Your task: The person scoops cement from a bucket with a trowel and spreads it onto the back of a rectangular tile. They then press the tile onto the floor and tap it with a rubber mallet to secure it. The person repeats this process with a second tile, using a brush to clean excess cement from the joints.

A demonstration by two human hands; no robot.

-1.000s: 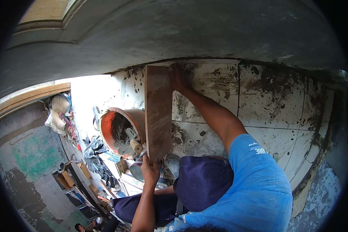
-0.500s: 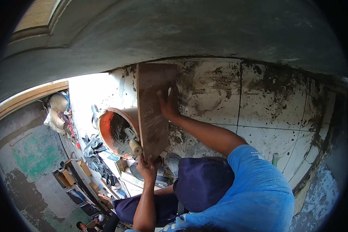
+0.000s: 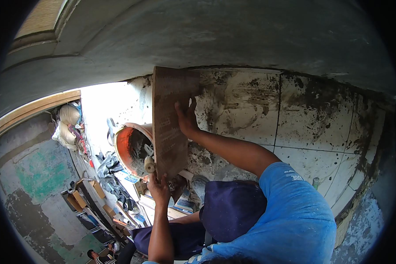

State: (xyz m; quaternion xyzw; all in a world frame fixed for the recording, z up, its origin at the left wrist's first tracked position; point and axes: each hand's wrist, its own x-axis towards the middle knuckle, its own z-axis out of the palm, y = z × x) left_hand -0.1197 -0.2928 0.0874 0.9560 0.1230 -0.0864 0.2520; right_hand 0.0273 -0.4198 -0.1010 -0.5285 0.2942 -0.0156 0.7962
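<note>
A brown rectangular tile (image 3: 174, 127), its back marked with rows of raised texture, stands upright on edge with its top close to the wall. My left hand (image 3: 159, 189) grips its near lower corner, thumb and fingers on the edge. Against the tile's right part rests my right hand (image 3: 188, 121), fingers spread over it and holding it. Just left of the tile is an orange-lined bucket (image 3: 122, 145) with grey mortar (image 3: 138, 154) inside. A tool's pale, rounded handle (image 3: 149, 165) sticks out of it, close above my left fingertips; the rest of that tool is hard to see.
White floor tiles (image 3: 308, 119) with dark smears stretch to the right. A grey wall (image 3: 233, 35) runs along the far side. Bags (image 3: 68, 119), dark cloth (image 3: 108, 167) and boxes (image 3: 97, 189) lie at left. Another person (image 3: 102, 255) is at the lower left.
The tile has shifted slightly left, its far edge a little higher in view. Both hands have moved left with it, my left hand also slightly nearer to me.
</note>
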